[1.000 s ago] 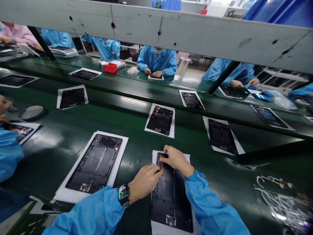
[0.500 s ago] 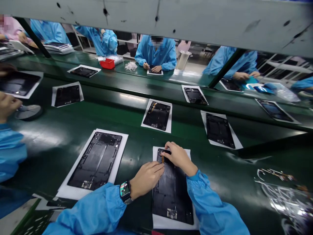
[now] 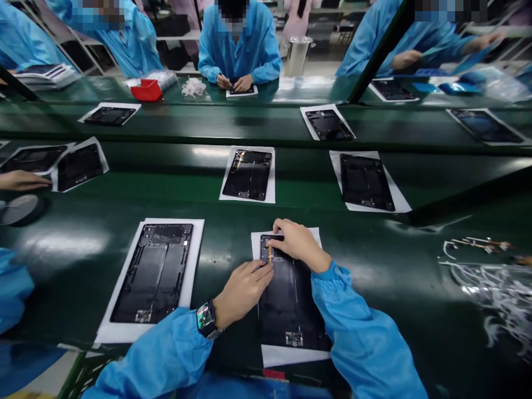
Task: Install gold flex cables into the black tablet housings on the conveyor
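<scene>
A black tablet housing lies on a white sheet in front of me, its small circuit board toward the near edge. Along its upper left runs a narrow orange flex cable. My right hand is closed, thumb and fingers at the cable's far end. At the near end are the pressed-together fingertips of my left hand, which wears a watch at the wrist. The fingers partly hide the cable ends. A second tablet housing rests on white sheets to the left.
More housings on sheets lie along the green bench, including one straight ahead and one ahead right. White strips and cable scraps are heaped at right. A neighbour's hand reaches in from the left. Co-workers sit across the bench.
My view has levelled and shifted. Both my hands stay at the flex cable with little change. The neighbour's hand at left has moved to a housing's sheet; a co-worker at far right lifts blue film.
</scene>
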`<act>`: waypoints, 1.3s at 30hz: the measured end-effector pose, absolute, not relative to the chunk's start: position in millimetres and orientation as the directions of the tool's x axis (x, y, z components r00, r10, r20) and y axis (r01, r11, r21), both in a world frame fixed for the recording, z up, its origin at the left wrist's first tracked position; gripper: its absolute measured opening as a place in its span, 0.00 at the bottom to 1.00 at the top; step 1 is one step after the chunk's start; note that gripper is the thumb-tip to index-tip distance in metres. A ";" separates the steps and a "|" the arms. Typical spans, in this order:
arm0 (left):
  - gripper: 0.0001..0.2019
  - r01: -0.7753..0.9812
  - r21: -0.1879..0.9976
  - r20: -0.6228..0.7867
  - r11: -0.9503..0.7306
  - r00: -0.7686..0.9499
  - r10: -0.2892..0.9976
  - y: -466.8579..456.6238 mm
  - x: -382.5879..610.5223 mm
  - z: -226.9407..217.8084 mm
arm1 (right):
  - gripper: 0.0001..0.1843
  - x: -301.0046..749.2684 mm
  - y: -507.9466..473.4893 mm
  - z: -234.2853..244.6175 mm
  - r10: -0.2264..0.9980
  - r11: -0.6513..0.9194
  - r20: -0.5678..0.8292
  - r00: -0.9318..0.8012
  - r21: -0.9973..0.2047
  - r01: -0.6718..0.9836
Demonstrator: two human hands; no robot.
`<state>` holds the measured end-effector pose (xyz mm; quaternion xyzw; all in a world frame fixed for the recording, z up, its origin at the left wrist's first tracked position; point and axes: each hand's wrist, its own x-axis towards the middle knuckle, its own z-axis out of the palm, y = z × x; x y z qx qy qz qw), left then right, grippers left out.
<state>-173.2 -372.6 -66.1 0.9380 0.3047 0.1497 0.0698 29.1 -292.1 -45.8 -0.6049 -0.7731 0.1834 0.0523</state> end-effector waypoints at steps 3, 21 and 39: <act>0.12 0.544 0.221 0.249 -0.810 0.771 0.586 -372.2 -172.4 -64.5 | 0.16 30.1 -292.0 -45.7 0.954 0.202 -0.139 -0.265 -0.354 0.913; 0.19 0.496 0.337 0.099 -0.800 0.826 0.555 -364.7 -179.7 -48.5 | 0.10 36.1 -303.5 -21.6 0.938 0.220 -0.144 -0.315 -0.453 0.864; 0.13 0.408 0.508 0.169 -0.759 0.816 0.553 -358.2 -191.0 -42.5 | 0.12 28.2 -407.6 -15.5 0.930 0.265 -0.104 -0.352 -0.473 0.840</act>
